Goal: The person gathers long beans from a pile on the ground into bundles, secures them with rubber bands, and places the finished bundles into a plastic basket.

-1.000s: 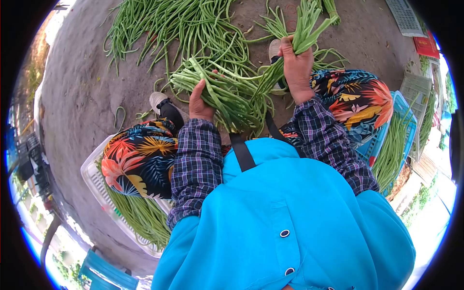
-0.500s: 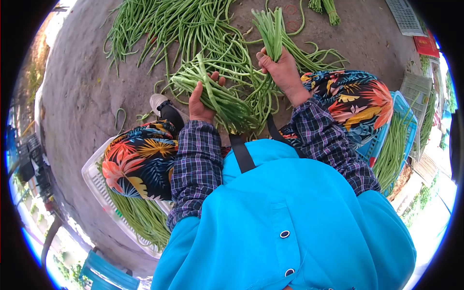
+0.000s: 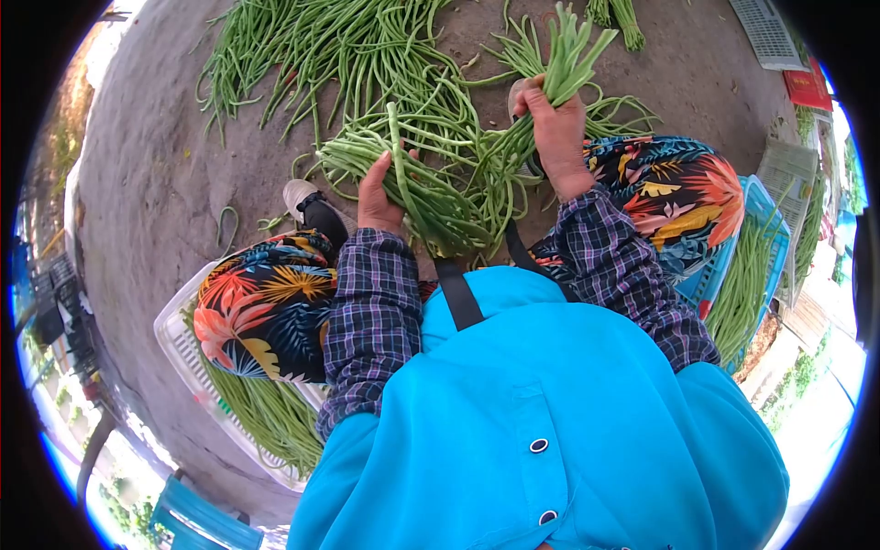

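Note:
My left hand [image 3: 379,194] is closed around a thick bunch of yardlong beans [image 3: 429,194], thumb on top, the other fingers mostly hidden beneath it. Farther right and higher, my right hand [image 3: 555,126] grips a second bunch of yardlong beans [image 3: 570,66] with its ends sticking up above the fist. The rest of that bunch hangs below the hand toward the beans between my legs. Past both hands, a big loose heap of yardlong beans [image 3: 344,55] spreads over the ground.
A white crate [image 3: 174,321] of beans stands by my left leg, a blue crate [image 3: 777,240] of beans by my right. Tied bundles [image 3: 628,23] lie at the top right, near a grey crate [image 3: 768,35]. My shoe [image 3: 301,197] rests beside the heap.
My right hand has moved a little right and upward with its bunch, whose tips now fan out. Loose bean ends show on the ground behind it. My left hand stays nearly in place.

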The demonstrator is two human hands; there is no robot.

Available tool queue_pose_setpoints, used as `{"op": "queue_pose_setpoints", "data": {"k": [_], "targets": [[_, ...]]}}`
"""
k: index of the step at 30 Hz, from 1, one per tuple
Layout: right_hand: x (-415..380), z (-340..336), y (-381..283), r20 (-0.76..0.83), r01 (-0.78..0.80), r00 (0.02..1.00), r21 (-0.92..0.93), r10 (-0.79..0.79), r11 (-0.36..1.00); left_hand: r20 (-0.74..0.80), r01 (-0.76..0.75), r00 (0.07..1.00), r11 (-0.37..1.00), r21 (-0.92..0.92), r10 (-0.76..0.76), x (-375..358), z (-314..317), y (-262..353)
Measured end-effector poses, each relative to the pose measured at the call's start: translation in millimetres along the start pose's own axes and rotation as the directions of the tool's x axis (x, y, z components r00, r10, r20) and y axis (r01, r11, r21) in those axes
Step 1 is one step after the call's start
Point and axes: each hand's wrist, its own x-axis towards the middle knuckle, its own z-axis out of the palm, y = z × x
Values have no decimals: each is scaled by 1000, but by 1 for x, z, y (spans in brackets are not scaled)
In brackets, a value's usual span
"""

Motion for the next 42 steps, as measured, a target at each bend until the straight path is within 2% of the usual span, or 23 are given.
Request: {"op": "queue_pose_setpoints", "data": {"k": [2, 6, 10, 12, 14, 16, 18, 20, 21, 22, 23, 24, 25, 26, 27, 29, 32, 33, 34, 36, 37, 40, 42], "targets": [[-3, 3, -16, -35, 19, 999, -32, -21, 999, -50, 37, 998, 995, 96, -32, 3, -1, 2], [-13, 6, -30, -25, 94, 995, -50, -95, 994, -27, -1, 1000, 988, 152, 5, 10, -5, -3], [-24, 6, -60, 35, 163, 986, -94, -160, 982, 15, 21, 1000, 993, 113, -23, 11, -10, -6], [-24, 4, -66, 30, 326, 945, -28, -325, 945, 15, 46, 999, 993, 111, -48, 11, -9, -4], [-23, 3, -62, 66, 330, 943, -24, -327, 944, 4, 69, 998, 992, 105, -70, 8, -11, -3], [-21, 7, -57, 143, 137, 983, -133, -117, 982, -76, 38, 997, 988, 148, -27, 10, -11, -5], [-17, 11, -63, 105, 147, 986, -157, -132, 977, -73, 11, 997, 994, 106, -3, 15, -7, -5], [-20, 12, -71, 210, 247, 955, -172, -209, 954, -163, -12, 986, 985, 170, 40, 10, -9, -4], [-17, 9, -68, 305, 150, 947, -149, -99, 977, -246, -32, 966, 981, 191, 80, 7, 0, -4], [-19, 10, -65, 300, 156, 948, -151, -105, 976, -238, -32, 968, 981, 192, 78, 9, -1, -4], [-23, 14, -59, 393, -47, 916, -103, 84, 994, -253, -26, 964, 974, 226, 84, 10, -3, -4], [-28, 18, -52, 492, -252, 832, -75, 256, 965, -269, -23, 958, 966, 258, 94, 11, -5, -4], [-33, 23, -46, 544, -355, 763, -98, 349, 930, -194, -16, 979, 966, 257, 68, 11, -4, -1], [-41, 29, -37, 593, -455, 677, -127, 435, 881, -200, -21, 977, 967, 255, 74, 10, -2, -1], [-49, 36, -24, 600, -459, 671, -126, 436, 880, -180, -60, 978, 966, 251, 108, 5, 12, 0], [-65, 46, 1, 677, -572, 576, -66, 457, 818, -156, -122, 972, 944, 308, 176, -2, 25, 0], [-72, 52, 20, 610, -573, 606, -110, 510, 812, -83, -112, 988, 972, 204, 132, -2, 16, -5], [-71, 50, 23, 561, -565, 647, -102, 516, 819, -86, -144, 983, 973, 182, 161, -4, 21, -5], [-68, 47, 28, 564, -561, 647, -103, 513, 821, -83, -149, 983, 972, 181, 166, -2, 16, -4], [-62, 43, 35, 506, -513, 706, -116, 495, 850, -79, -38, 996, 989, 146, 50, 3, 6, -4], [-59, 40, 36, 482, -494, 714, -168, 508, 853, -95, -70, 992, 988, 134, 83, 4, 5, -6], [-55, 38, 37, 478, -521, 665, -253, 574, 815, -69, -74, 994, 985, 153, 86, 8, -1, -8], [-54, 38, 37, 471, -520, 675, -243, 568, 819, -78, -88, 992, 985, 147, 100, 7, -2, -9]]}}
